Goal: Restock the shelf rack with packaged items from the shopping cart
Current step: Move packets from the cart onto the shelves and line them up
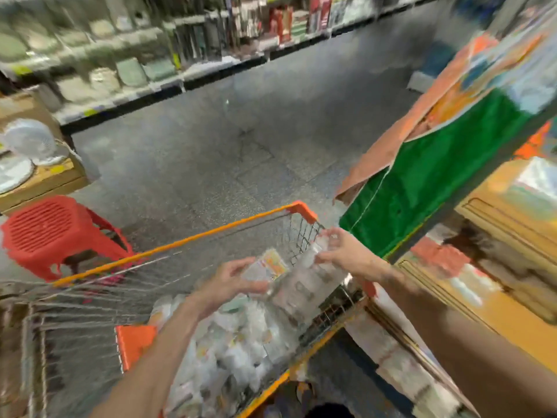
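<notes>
The frame is blurred by motion. A wire shopping cart (211, 229) with orange trim stands in front of me, and a heap of clear packaged items (241, 342) fills its near right part. My left hand (232, 282) grips a clear packet with a yellow and orange label (268, 267) above the cart. My right hand (340, 251) pinches the top of a second clear packet (313, 260) at the cart's right side. The shelf rack (497, 242) rises on my right, with orange and green packages (437, 164) on its upper level.
A red plastic stool (57, 233) stands left of the cart. Behind it a low wooden table (45, 182) carries small white fans. Shelves of goods (135, 70) line the far side of the grey aisle floor (226, 131).
</notes>
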`<act>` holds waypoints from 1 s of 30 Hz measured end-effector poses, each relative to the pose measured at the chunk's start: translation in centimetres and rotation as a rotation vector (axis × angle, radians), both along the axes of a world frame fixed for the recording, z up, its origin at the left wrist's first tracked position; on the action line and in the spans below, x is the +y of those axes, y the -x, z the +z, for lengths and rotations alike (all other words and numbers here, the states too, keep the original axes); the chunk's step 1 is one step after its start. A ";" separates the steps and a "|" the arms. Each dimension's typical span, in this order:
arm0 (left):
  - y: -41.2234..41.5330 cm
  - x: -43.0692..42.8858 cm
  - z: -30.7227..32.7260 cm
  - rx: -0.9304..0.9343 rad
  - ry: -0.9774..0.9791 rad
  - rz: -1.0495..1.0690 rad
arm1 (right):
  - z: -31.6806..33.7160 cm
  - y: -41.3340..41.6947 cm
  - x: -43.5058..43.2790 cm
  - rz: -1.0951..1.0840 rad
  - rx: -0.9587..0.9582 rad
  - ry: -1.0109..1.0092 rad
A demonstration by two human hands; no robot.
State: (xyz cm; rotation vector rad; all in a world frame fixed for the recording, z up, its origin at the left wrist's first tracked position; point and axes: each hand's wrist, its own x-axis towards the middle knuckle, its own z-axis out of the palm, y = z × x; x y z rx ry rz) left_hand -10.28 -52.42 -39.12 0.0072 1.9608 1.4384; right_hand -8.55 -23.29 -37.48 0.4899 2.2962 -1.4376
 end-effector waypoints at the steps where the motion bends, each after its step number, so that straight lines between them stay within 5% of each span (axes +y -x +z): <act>1: -0.4 1.4 1.3 0.002 -0.048 -0.089 | 2.0 -1.0 0.7 0.008 0.001 0.019; 4: -2.3 6.4 5.4 0.032 -0.151 -0.234 | 8.0 -3.8 3.0 -0.020 0.070 0.011; 11: -7.9 17.0 11.2 0.207 -0.456 -0.133 | 15.4 -10.2 9.7 -0.390 0.230 0.025; 15: -9.8 21.9 13.8 0.268 -0.516 -0.159 | 16.3 -14.1 12.0 -0.788 0.395 0.306; 19: -11.1 28.2 15.6 0.239 -0.589 -0.126 | 16.9 -18.7 14.2 -0.894 0.492 0.552; 25: -14.3 40.3 17.4 0.164 -0.584 -0.127 | 14.7 -25.9 18.1 -0.885 0.452 0.290; 30: -15.9 46.2 18.4 0.268 -0.496 -0.238 | 14.8 -28.2 26.4 -1.053 0.471 0.377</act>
